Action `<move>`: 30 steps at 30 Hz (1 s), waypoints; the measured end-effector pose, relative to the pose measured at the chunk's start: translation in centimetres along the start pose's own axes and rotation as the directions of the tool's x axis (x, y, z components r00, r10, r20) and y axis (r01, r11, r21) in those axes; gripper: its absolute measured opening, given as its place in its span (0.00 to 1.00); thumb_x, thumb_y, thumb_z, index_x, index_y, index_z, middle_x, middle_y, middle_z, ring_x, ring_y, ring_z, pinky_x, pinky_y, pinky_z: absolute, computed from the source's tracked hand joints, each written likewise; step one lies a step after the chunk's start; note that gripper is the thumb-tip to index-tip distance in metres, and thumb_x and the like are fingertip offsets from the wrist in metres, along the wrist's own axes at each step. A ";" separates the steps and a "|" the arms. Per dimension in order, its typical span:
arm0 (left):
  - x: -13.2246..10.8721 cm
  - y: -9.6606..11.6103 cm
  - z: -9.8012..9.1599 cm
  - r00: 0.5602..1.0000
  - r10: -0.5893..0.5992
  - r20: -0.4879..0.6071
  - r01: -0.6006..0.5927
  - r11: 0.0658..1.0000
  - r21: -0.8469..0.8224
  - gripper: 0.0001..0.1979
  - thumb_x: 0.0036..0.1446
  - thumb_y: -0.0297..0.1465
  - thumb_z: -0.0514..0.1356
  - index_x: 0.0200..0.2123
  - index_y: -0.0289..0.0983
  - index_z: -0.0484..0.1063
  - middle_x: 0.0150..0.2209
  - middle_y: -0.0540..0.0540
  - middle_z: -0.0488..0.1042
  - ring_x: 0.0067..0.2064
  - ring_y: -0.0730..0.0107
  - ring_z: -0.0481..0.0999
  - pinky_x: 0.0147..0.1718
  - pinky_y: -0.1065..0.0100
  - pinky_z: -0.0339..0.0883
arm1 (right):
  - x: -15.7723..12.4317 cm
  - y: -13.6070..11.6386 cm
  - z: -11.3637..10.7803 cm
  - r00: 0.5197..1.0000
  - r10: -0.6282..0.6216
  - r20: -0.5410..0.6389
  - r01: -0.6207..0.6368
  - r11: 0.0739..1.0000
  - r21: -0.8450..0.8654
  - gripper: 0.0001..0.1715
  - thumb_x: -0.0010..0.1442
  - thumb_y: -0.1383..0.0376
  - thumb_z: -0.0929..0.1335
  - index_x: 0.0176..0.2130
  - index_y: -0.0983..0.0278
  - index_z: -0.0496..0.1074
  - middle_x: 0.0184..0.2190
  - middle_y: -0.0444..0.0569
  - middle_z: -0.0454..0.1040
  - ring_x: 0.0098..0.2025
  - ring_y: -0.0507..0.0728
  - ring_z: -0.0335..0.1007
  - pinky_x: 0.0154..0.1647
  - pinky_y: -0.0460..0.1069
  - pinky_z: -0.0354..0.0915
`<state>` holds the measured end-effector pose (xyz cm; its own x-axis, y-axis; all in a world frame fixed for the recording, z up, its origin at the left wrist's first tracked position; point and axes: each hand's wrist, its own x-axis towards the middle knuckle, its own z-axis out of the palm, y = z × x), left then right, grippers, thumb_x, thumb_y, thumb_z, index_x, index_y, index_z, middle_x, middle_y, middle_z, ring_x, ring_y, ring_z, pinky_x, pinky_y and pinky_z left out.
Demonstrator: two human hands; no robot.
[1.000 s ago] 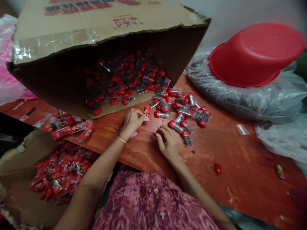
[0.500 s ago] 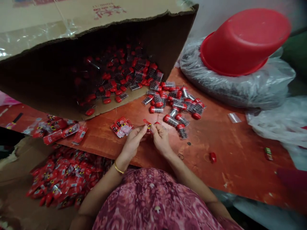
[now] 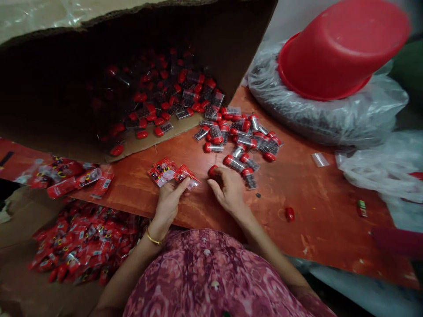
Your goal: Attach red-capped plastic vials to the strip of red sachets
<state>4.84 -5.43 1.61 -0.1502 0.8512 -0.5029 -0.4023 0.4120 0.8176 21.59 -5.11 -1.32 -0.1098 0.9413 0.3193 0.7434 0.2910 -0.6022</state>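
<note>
My left hand [image 3: 168,200] pinches a small red printed sleeve packet [image 3: 185,174] just above the red-brown table [image 3: 317,211], beside a little pile of the same packets [image 3: 161,170]. My right hand [image 3: 228,188] has its fingers curled round a red-capped clear vial [image 3: 212,171], lifted at the near edge of a heap of loose vials [image 3: 243,141]. The heap spills out of a big cardboard box [image 3: 66,132] lying on its side at the back left, with many more vials inside it.
A red plastic basin [image 3: 337,48] rests upside down on a bulging clear plastic bag [image 3: 330,119] at the back right. Filled red packets lie at the table's left edge [image 3: 66,180] and in a carton below [image 3: 79,246]. A loose red cap [image 3: 290,214] lies to the right.
My hands have parted: the left has drawn back left with the packet, and the right has reached forward and closed on a vial. The view has tilted slightly downward.
</note>
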 end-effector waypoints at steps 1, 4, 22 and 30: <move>0.1 0.2 0.1 1.000 -0.009 0.000 0.009 1.000 -0.010 0.20 0.28 0.41 0.73 0.23 0.34 0.73 0.19 0.53 0.72 0.20 0.80 0.67 0.18 0.78 0.61 | -0.1 0.9 -0.4 1.000 0.010 -0.010 -0.011 0.993 -0.115 0.24 0.59 0.51 0.63 0.46 0.66 0.69 0.44 0.59 0.73 0.44 0.63 0.67 0.45 0.56 0.61; 0.4 0.6 0.5 0.997 -0.070 0.022 0.071 0.997 -0.031 0.21 0.27 0.41 0.73 0.21 0.34 0.72 0.18 0.53 0.71 0.19 0.81 0.67 0.17 0.78 0.59 | -0.5 3.1 -0.9 0.998 0.018 0.057 0.001 0.946 -0.324 0.26 0.59 0.54 0.64 0.51 0.68 0.67 0.48 0.62 0.72 0.46 0.66 0.65 0.46 0.59 0.61; -0.8 0.3 1.0 0.988 -0.086 0.130 0.074 0.993 0.090 0.21 0.31 0.45 0.71 0.17 0.33 0.70 0.17 0.51 0.71 0.21 0.75 0.69 0.23 0.73 0.63 | -1.9 -2.2 -3.4 0.991 0.014 0.132 -0.072 0.892 0.446 0.13 0.61 0.66 0.59 0.34 0.64 0.71 0.23 0.43 0.71 0.24 0.50 0.65 0.25 0.44 0.62; -0.3 0.3 1.1 0.996 0.029 0.088 -0.028 0.999 -0.017 0.18 0.32 0.40 0.72 0.22 0.34 0.74 0.21 0.51 0.74 0.24 0.76 0.69 0.26 0.73 0.63 | -2.5 -1.9 -3.0 0.976 0.109 0.186 -0.196 0.813 0.549 0.14 0.61 0.64 0.59 0.34 0.63 0.72 0.24 0.44 0.73 0.24 0.51 0.66 0.25 0.44 0.62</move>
<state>5.78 -5.22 2.28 -0.0815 0.8882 -0.4521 -0.4132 0.3827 0.8263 22.40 -8.58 1.20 -0.1488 0.9828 0.1095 0.2639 0.1461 -0.9534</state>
